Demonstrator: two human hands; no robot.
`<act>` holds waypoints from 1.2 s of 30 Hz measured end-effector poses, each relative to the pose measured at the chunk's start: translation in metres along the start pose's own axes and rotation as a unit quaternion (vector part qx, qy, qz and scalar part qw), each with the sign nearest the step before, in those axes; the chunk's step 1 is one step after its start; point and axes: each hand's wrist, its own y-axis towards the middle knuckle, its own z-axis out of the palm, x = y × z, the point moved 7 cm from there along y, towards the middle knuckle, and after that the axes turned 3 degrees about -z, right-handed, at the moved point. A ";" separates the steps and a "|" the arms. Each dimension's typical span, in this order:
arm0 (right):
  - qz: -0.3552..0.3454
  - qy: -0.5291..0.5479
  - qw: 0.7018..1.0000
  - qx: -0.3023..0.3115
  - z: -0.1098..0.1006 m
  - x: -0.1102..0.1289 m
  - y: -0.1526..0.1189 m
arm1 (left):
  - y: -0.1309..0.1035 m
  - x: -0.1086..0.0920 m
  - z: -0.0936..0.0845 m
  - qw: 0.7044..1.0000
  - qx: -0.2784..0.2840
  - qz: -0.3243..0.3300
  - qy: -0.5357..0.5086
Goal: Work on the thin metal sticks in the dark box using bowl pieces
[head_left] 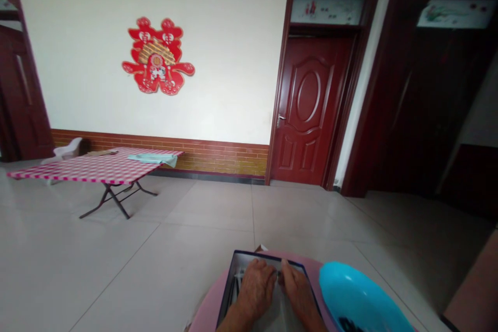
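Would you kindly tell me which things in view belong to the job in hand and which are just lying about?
Seemingly the job: left hand, right hand, dark-rimmed tray, pink surface beneath, probably blue basin.

Seemingly just lying about: checked folding table, pale green cloth, white chair.

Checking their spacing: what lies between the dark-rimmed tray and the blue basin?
In the head view, a narrow strip of the pink surface lies between the dark-rimmed tray and the blue basin.
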 end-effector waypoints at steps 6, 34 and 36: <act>-0.011 0.019 0.999 0.025 0.002 0.004 -0.002 | -0.002 -0.003 -0.003 0.999 -0.036 0.037 0.012; 0.098 0.172 0.980 -0.010 0.021 0.003 -0.002 | -0.012 0.064 0.015 0.759 -0.049 -0.475 -0.444; 0.142 0.209 0.967 0.017 0.028 0.002 -0.004 | -0.011 0.065 0.016 0.744 -0.052 -0.470 -0.472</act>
